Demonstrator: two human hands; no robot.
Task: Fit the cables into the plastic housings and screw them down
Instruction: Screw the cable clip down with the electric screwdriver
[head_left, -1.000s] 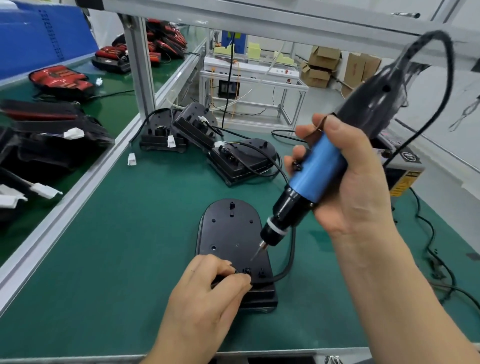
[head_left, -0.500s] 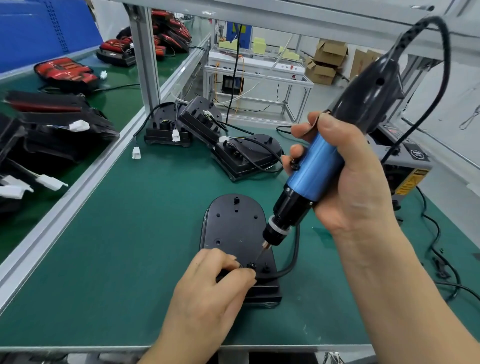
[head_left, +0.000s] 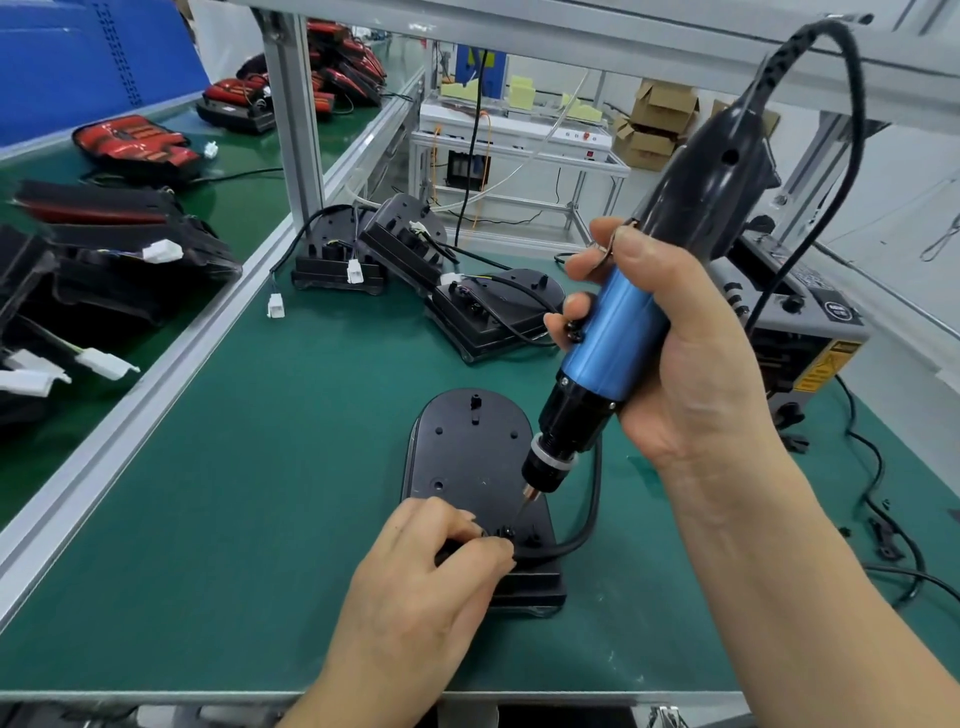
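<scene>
The green counter (head_left: 249, 519) is carrying one black plastic housing (head_left: 467, 457), which is lying flat close to the front edge. The right hand (head_left: 691, 374) is wrapping its fingers round the blue electric screwdriver (head_left: 613, 353) and tilting it, so the bit (head_left: 525, 504) is pointing down at the housing's near end. There the left hand (head_left: 426, 587) is pinching a small part (head_left: 506, 532); I cannot tell if it is a screw or a clamp. The black cable (head_left: 596, 493) is curving out to the right.

A tilted bit is likely to skid off toward those fingertips or to nip the cable.

Open mat is lying to the left, up to the aluminium rail (head_left: 119, 431). The other housings (head_left: 488, 317) are sitting well apart behind.
</scene>
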